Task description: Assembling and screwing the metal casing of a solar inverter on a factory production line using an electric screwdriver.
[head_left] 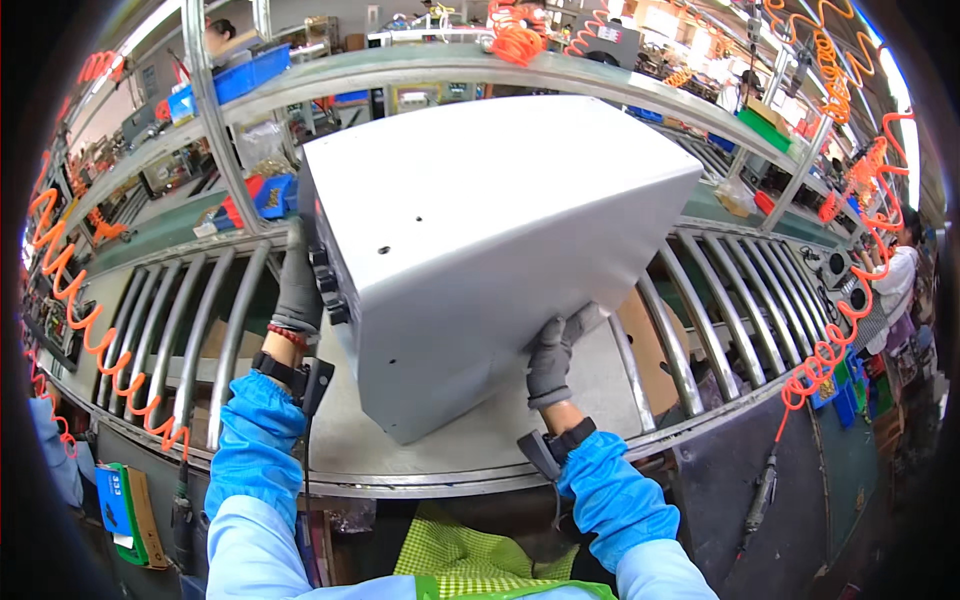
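Note:
A large white metal case (500, 230) stands tilted on a flat grey plate (340, 455) in the middle of the roller line. Black knobs (328, 285) stick out of its left face, which I see only edge-on. My left hand (297, 285), in a grey glove, holds the case along that face beside the knobs; its fingertips are partly hidden. My right hand (552, 362), also gloved in grey, grips the lower edge of the case on the near right side. The fingers there curl against the metal, and some are hidden beneath it.
Metal rollers (715, 310) run left and right of the plate. A shelf frame (450, 68) stands behind the case, with blue bins (272, 197) on the left. Orange coiled hoses hang on both sides; a power screwdriver (762, 495) dangles at right. Another person (897, 275) is far right.

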